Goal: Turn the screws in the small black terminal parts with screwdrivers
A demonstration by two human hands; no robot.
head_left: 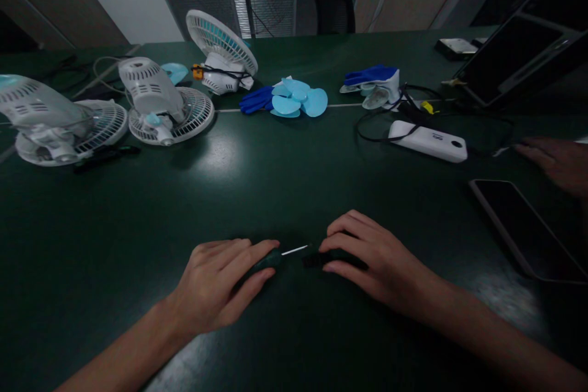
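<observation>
My left hand [229, 278] is closed around the dark green handle of a screwdriver [269, 262], whose thin metal shaft points right, toward my other hand. Facing it, my right hand [367, 251] grips a small black object [315, 260]; most of it is hidden under the fingers and its kind is hard to make out in the dim light. The screwdriver's tip lies just short of that black object, with a small gap showing. Both hands rest low over the dark green table [294, 196].
White fan parts with grilles [169, 113] stand at the back left, near another fan head [223, 49]. Blue fan blades [301, 98], gloves [372, 79], a white power strip [429, 141] and a phone [528, 226] lie about. Another person's hand [558, 159] is at right.
</observation>
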